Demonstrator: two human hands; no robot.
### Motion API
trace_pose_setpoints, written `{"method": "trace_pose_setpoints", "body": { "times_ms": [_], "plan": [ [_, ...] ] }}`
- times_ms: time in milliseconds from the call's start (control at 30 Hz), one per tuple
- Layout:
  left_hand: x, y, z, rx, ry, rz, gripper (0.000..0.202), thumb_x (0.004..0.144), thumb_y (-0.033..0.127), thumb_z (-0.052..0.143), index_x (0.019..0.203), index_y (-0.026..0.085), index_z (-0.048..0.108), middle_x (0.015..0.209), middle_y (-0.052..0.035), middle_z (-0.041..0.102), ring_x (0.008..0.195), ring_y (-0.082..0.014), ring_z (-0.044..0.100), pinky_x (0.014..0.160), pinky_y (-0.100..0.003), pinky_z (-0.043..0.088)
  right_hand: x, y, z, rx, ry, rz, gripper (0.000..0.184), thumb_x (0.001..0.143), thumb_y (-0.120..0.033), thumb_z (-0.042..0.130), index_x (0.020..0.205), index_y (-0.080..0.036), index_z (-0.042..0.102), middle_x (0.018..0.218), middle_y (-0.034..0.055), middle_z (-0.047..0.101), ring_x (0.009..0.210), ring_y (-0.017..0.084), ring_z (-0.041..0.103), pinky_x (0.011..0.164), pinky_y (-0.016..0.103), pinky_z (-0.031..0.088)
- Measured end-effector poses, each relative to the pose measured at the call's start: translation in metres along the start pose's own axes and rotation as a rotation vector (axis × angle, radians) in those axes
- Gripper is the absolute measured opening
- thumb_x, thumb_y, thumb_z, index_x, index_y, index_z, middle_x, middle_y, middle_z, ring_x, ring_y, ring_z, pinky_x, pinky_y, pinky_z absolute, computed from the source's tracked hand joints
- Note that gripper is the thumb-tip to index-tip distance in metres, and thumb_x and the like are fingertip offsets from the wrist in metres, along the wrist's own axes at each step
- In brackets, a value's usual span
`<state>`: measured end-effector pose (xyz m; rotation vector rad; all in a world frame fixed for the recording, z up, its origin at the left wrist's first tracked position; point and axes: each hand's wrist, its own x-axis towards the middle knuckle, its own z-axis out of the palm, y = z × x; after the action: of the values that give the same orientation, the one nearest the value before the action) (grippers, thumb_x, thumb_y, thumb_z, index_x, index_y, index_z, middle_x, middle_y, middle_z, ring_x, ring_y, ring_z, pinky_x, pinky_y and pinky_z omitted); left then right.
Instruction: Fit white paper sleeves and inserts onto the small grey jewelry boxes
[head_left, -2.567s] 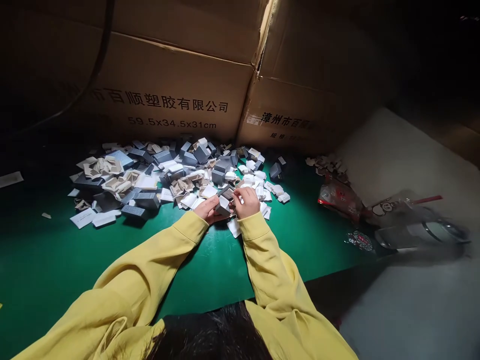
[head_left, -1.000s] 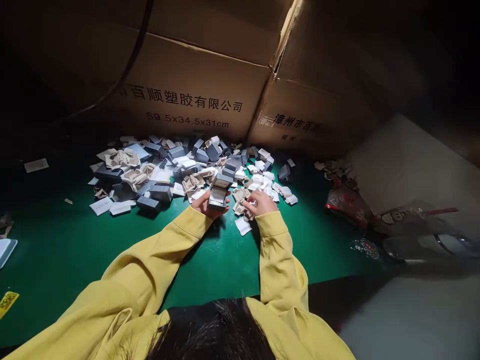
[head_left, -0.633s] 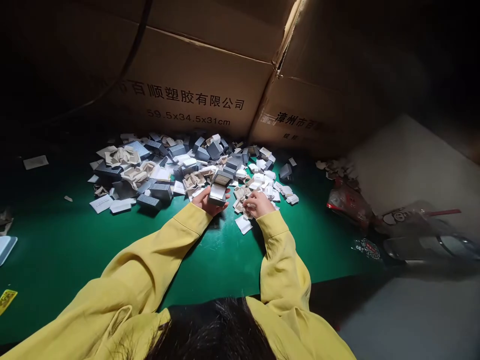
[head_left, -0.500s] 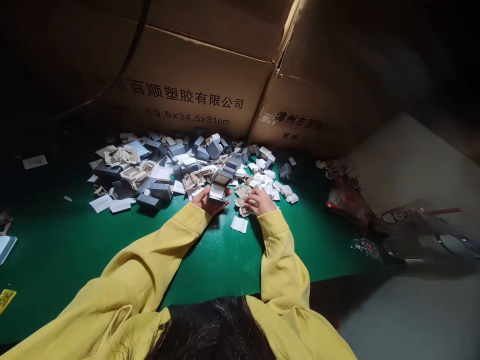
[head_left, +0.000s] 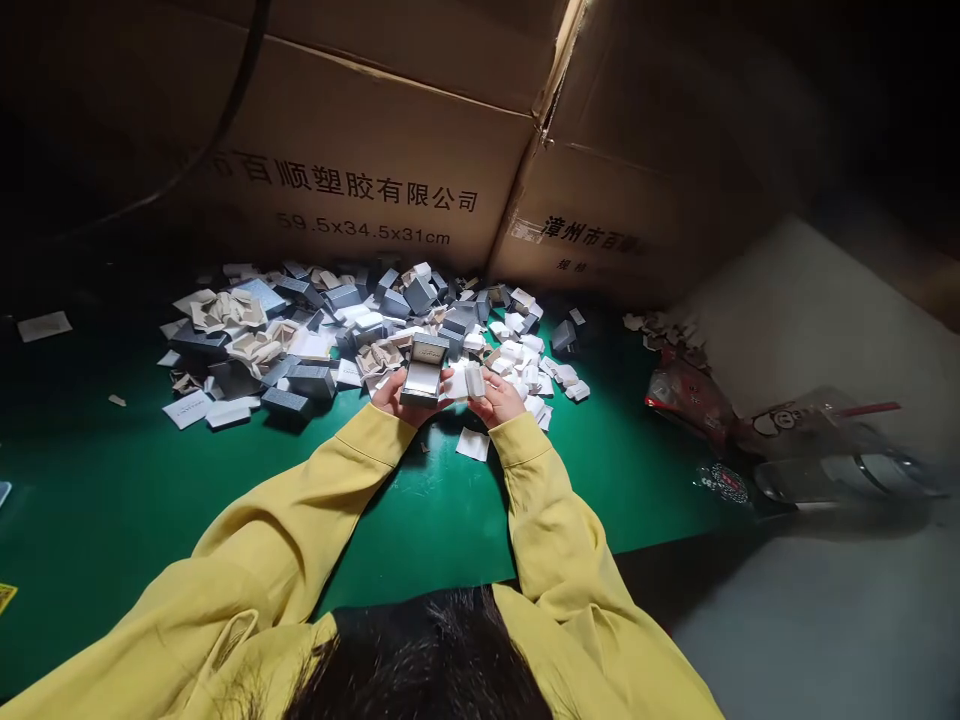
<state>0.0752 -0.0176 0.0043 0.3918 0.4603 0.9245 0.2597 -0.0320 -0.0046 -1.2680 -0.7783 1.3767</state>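
Note:
My left hand (head_left: pixel 390 394) is closed around a small dark grey jewelry box (head_left: pixel 424 378) whose lid stands raised, showing a pale lining with print inside the lid. Just right of it, my right hand (head_left: pixel 501 400) pinches a small whitish box insert (head_left: pixel 475 381) by its side. Behind both hands lies a heap of dark boxes (head_left: pixel 311 380), beige folded liners (head_left: pixel 225 310) and white inserts (head_left: pixel 517 355). A white square piece (head_left: pixel 472 444) rests on the green table below my right hand.
Large cardboard cartons (head_left: pixel 375 130) wall off the back of the green table (head_left: pixel 420 530). On the right lie a red plastic package (head_left: pixel 686 395) and a clear bottle-like object (head_left: pixel 832 478). A white card (head_left: pixel 43 326) sits far left.
My right hand has come up from the beige and white pieces with a whitish insert, closer to the box. The box is tilted to show more of its inside, and the view has shifted slightly.

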Motion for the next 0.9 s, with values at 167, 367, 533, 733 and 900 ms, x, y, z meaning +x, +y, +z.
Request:
{"method": "trace_pose_setpoints", "body": {
  "times_ms": [167,367,533,733,900],
  "plan": [
    [-0.003,0.000,0.004,-0.016,-0.009,0.038,0.040,0.097,0.036,0.036,0.114,0.013,0.064,0.105,-0.0116,0.072,0.108,-0.0262,0.063,0.091,-0.042,0.050,0.001,0.006,0.004,0.104,-0.057,0.125,0.025,0.068,-0.027,0.074,0.087,-0.022,0.060,0.066,-0.0037,0.062,0.060,0.012,0.062,0.061,0.026,0.059],
    [0.004,0.001,-0.001,0.023,0.002,0.004,0.034,0.095,0.035,0.043,0.114,0.015,0.063,0.099,-0.0085,0.074,0.096,-0.0232,0.069,0.082,-0.037,0.056,-0.001,0.008,0.007,0.128,-0.032,0.096,0.028,0.067,-0.029,0.077,0.087,-0.022,0.059,0.066,-0.0040,0.062,0.060,0.012,0.062,0.058,0.025,0.058],
    [0.005,-0.001,-0.004,0.073,0.000,0.010,0.033,0.093,0.035,0.047,0.113,0.015,0.064,0.096,-0.0076,0.075,0.092,-0.0220,0.070,0.079,-0.034,0.058,0.002,0.011,0.004,0.173,-0.037,0.096,0.028,0.066,-0.026,0.076,0.089,-0.022,0.059,0.060,-0.0067,0.058,0.051,0.008,0.054,0.049,0.019,0.050],
    [0.002,-0.002,0.003,0.125,0.040,0.052,0.046,0.085,0.041,0.058,0.124,0.015,0.060,0.105,-0.0113,0.074,0.111,-0.0313,0.065,0.088,-0.046,0.056,0.007,0.013,0.004,0.197,-0.129,0.135,0.031,0.066,-0.025,0.078,0.090,-0.022,0.058,0.057,-0.0076,0.056,0.048,0.008,0.051,0.048,0.019,0.048],
    [0.004,-0.002,0.004,0.154,0.059,0.074,0.051,0.080,0.044,0.064,0.122,0.014,0.061,0.106,-0.0121,0.073,0.116,-0.0346,0.061,0.089,-0.046,0.056,0.004,0.014,0.006,0.193,-0.139,0.138,0.026,0.071,-0.032,0.075,0.088,-0.024,0.057,0.055,-0.0072,0.056,0.047,0.009,0.052,0.047,0.021,0.047]
  ]
}}
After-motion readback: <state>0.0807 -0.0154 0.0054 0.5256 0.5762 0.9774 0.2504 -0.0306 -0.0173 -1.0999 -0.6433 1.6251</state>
